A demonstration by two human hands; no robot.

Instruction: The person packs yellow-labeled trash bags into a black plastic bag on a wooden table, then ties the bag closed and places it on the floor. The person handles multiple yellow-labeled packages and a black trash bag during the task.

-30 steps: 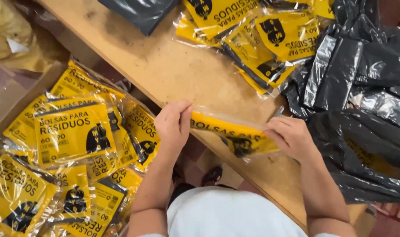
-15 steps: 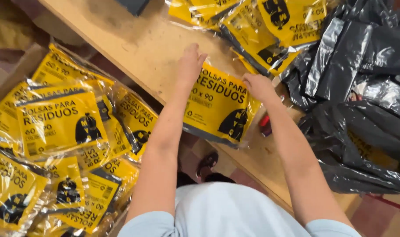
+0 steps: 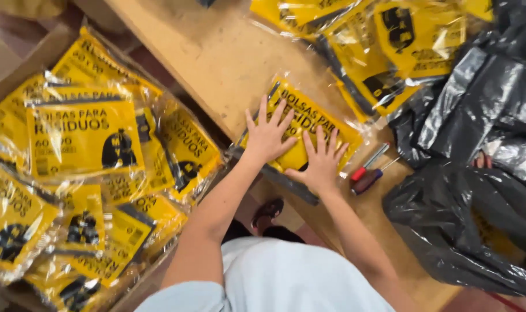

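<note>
Item: yellow packet (image 3: 309,124) of bags, flat at the near edge of the wooden table (image 3: 217,58). We press it down with left hand (image 3: 269,136) and right hand (image 3: 321,162), both splayed open, gripping nothing. Flattening step, we judge; next it needs lifting toward the box of packets (image 3: 84,138).

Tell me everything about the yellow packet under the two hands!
The yellow packet is a flat, clear shiny plastic pouch with a yellow printed sheet inside, showing black lettering and a black picture. A dark strip runs along its near edge. It lies tilted on the wooden table, at the table's near edge. The left hand and right hand press flat on it, fingers spread. Two screwdrivers lie just beside it, and more yellow packets lie behind it.
</note>
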